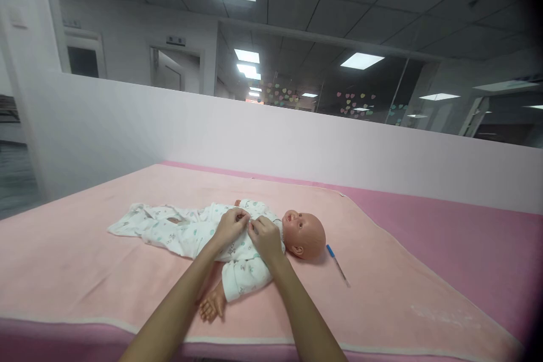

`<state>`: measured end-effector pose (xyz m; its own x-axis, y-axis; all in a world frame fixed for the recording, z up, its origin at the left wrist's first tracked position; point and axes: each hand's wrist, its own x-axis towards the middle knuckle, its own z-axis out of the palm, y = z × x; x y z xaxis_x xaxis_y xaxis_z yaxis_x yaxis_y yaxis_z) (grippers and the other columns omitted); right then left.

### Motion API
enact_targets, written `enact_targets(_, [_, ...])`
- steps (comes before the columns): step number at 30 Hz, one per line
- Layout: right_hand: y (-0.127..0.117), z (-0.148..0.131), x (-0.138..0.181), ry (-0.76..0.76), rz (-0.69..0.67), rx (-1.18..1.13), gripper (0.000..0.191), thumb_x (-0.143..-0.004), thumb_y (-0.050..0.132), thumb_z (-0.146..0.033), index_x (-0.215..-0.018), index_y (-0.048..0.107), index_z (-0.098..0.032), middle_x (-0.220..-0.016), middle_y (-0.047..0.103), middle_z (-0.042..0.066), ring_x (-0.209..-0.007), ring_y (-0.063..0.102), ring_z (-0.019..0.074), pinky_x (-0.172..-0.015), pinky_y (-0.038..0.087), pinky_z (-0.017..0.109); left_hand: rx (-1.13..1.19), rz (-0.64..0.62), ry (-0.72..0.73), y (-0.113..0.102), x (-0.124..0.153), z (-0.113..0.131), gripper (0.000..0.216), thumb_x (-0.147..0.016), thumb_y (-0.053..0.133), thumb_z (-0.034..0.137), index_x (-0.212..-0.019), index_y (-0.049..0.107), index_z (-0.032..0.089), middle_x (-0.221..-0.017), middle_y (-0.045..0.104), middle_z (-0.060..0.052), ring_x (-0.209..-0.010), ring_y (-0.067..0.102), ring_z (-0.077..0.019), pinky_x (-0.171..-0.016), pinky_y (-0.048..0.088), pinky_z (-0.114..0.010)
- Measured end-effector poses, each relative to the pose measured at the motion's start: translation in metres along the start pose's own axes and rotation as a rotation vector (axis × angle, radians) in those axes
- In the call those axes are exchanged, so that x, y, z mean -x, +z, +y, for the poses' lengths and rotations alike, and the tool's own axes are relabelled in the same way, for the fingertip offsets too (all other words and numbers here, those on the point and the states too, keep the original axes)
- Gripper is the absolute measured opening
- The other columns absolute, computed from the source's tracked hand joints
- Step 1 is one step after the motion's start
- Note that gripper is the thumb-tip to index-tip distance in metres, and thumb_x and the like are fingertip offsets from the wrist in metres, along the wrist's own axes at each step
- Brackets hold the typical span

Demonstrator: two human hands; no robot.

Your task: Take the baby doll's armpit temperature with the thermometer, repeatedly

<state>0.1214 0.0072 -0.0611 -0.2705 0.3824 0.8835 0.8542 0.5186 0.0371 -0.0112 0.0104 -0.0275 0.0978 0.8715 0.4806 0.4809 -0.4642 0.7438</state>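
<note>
A baby doll (306,235) lies on its back with its head to the right. It wears a white onesie (182,236) with small green and grey prints. Over the doll's chest, my left hand (231,225) pinches the front of the onesie. Close beside it, my right hand (266,236) is also closed on the fabric, fingertips nearly meeting those of the left. Whatever small fastening may lie between the fingertips is too small to make out. One doll hand (213,302) sticks out of the near sleeve, below my wrists.
A pink-orange blanket (106,271) with a pale edge covers a pink padded surface (424,218). Right of the doll's head lies a thin pen-like stick with a blue end (331,251). A low white wall (271,136) runs behind, with windows above.
</note>
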Motion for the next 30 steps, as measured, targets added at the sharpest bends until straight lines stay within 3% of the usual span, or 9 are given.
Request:
enact_targets(7, [-0.007, -0.004, -0.001, 0.137, -0.045, -0.08, 0.017, -0.084, 0.044, -0.018, -0.072, 0.056, -0.017, -0.069, 0.057, 0.002, -0.062, 0.052, 0.0115, -0.058, 0.035, 0.021, 0.072, -0.029, 0.033, 0.0, -0.003, -0.002, 0.02, -0.072, 0.046, 0.032, -0.069, 0.06, 0.017, -0.07, 0.062, -0.001, -0.067, 0.054, -0.0154, -0.065, 0.042, -0.027])
enact_targets(10, [-0.008, -0.005, 0.0, 0.198, -0.021, -0.14, 0.013, -0.084, 0.045, -0.02, -0.087, 0.057, -0.017, -0.078, 0.062, 0.004, -0.068, 0.056, 0.0134, -0.061, 0.039, 0.022, 0.078, -0.029, 0.036, -0.001, -0.002, 0.0, 0.021, -0.073, 0.046, 0.032, -0.07, 0.06, 0.017, -0.067, 0.06, -0.001, -0.066, 0.054, -0.0155, -0.065, 0.042, -0.027])
enact_targets(14, [-0.006, -0.005, 0.001, 0.239, -0.019, -0.167, 0.024, -0.084, 0.046, -0.023, -0.106, 0.055, -0.018, -0.079, 0.065, 0.004, -0.071, 0.06, 0.015, -0.064, 0.041, 0.023, 0.058, -0.012, 0.083, -0.001, -0.001, 0.003, 0.022, -0.074, 0.045, 0.033, -0.07, 0.061, 0.018, -0.068, 0.061, 0.0, -0.068, 0.054, -0.0155, -0.068, 0.041, -0.027])
enact_targets(22, [-0.006, -0.004, 0.0, 0.245, -0.027, -0.194, 0.022, -0.087, 0.043, -0.023, -0.103, 0.058, -0.019, -0.081, 0.067, 0.003, -0.073, 0.061, 0.0149, -0.065, 0.041, 0.023, 0.009, -0.036, 0.109, -0.001, 0.0, 0.005, 0.021, -0.078, 0.043, 0.032, -0.075, 0.059, 0.018, -0.076, 0.061, -0.002, -0.073, 0.054, -0.0162, -0.07, 0.042, -0.028])
enact_targets(25, [-0.008, -0.005, 0.0, 0.249, -0.021, -0.209, 0.022, -0.087, 0.042, -0.022, -0.101, 0.059, -0.02, -0.082, 0.067, 0.003, -0.073, 0.061, 0.0146, -0.065, 0.042, 0.023, -0.074, -0.018, 0.146, -0.001, 0.002, 0.007, 0.024, -0.081, 0.04, 0.033, -0.076, 0.059, 0.019, -0.078, 0.062, -0.002, -0.075, 0.054, -0.0166, -0.073, 0.041, -0.029])
enact_targets(30, [-0.007, -0.004, 0.001, 0.25, -0.002, -0.218, 0.023, -0.087, 0.042, -0.022, -0.101, 0.06, -0.02, -0.084, 0.068, 0.004, -0.076, 0.061, 0.0153, -0.068, 0.043, 0.024, -0.438, 0.127, 0.246, -0.005, 0.005, 0.01, 0.033, -0.088, 0.029, 0.033, -0.079, 0.058, 0.02, -0.079, 0.063, -0.004, -0.078, 0.054, -0.0188, -0.075, 0.036, -0.032])
